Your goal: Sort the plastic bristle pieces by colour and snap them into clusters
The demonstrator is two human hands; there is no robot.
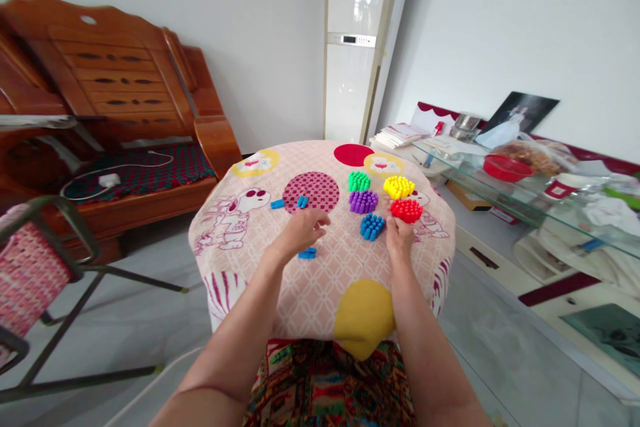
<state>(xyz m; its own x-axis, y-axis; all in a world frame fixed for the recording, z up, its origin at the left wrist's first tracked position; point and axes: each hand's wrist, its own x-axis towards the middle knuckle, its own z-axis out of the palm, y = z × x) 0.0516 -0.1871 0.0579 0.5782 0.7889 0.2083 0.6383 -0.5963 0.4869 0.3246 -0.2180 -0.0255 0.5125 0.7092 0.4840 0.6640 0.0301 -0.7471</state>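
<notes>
My left hand (pixel 306 230) hovers over the tablecloth with its fingers loosely bent and apart, and nothing shows in it. Small blue plastic pieces lie around it: one piece (pixel 277 204) and another (pixel 303 201) beyond the hand, and a third group (pixel 307 253) just below. My right hand (pixel 400 235) is closed beside a bunch of upright blue pieces (pixel 372 227), touching or nearly touching the red bunch (pixel 406 211). Whatever its curled fingers may hold is hidden. Similar bunches stand farther back: purple (pixel 363 201), green (pixel 359 181) and yellow (pixel 399 187).
The round table wears a patterned cloth (pixel 320 293) that hangs over its edge. To the right is a glass-topped cabinet (pixel 560 213) with a red bowl (pixel 507 168). A wooden bench (pixel 115 93) and a metal-framed chair (pixel 35 273) stand at left.
</notes>
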